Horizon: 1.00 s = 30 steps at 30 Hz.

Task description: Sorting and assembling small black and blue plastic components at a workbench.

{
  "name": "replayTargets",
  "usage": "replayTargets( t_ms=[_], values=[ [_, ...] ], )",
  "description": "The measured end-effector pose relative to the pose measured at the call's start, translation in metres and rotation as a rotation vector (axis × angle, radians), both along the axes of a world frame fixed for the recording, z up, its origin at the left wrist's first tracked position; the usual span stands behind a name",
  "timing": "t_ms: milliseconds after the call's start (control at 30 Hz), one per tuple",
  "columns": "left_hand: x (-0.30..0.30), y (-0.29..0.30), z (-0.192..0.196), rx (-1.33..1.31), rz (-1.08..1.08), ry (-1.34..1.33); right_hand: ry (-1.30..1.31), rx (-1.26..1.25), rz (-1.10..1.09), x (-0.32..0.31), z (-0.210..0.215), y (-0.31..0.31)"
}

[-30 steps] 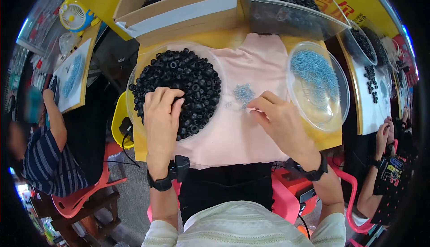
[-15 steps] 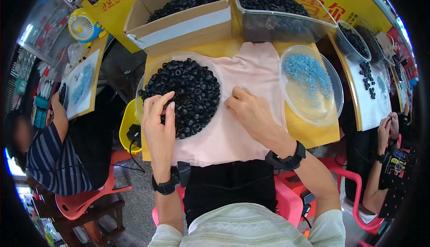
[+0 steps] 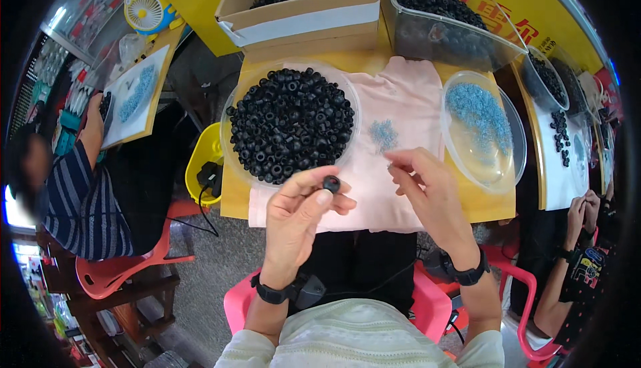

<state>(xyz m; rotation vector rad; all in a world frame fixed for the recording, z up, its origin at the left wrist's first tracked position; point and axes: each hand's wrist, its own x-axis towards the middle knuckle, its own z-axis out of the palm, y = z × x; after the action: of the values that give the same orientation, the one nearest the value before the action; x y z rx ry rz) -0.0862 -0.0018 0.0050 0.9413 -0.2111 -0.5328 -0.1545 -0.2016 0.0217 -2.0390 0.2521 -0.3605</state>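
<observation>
Wristbands, dark ones, sat on both forearms where they rose from the lower edge. Above them the left hand point(image 3: 297, 211) was raised over the near edge of the table, thumb and fingertips pinched on one small black ring point(image 3: 331, 183). The right hand point(image 3: 427, 191) hovered just beside it, fingers curled, thumb and forefinger nipped together on something too small to make out. A narrow gap lay between the two hands.

Beneath them spread a pink cloth point(image 3: 407, 108), its front hem hanging at the table's point(image 3: 497, 204) near edge. On the cloth, just beyond the right fingertips, lay a little heap of pale blue bits point(image 3: 383, 134). To the left stood a clear round dish point(image 3: 235, 168) piled with black rings, its rim overhanging the table's left edge above a yellow tub point(image 3: 200, 158). To the right another clear dish point(image 3: 467, 164) held more blue bits, its rim reaching past the right edge.

Bare cloth remained between the two dishes. Farther back, a cardboard box point(image 3: 307, 24) and a clear bin point(image 3: 434, 38), both full of black rings, closed off the far edge. At either side other people sat at neighbouring boards.
</observation>
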Motion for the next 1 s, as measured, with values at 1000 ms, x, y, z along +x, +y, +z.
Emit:
replayTargets(
  t_ms=[1000],
  values=[
    [-0.041,-0.008,-0.006,-0.089,-0.135,0.136,-0.066,0.540,0.031,-0.052,0.005,0.024]
  ],
)
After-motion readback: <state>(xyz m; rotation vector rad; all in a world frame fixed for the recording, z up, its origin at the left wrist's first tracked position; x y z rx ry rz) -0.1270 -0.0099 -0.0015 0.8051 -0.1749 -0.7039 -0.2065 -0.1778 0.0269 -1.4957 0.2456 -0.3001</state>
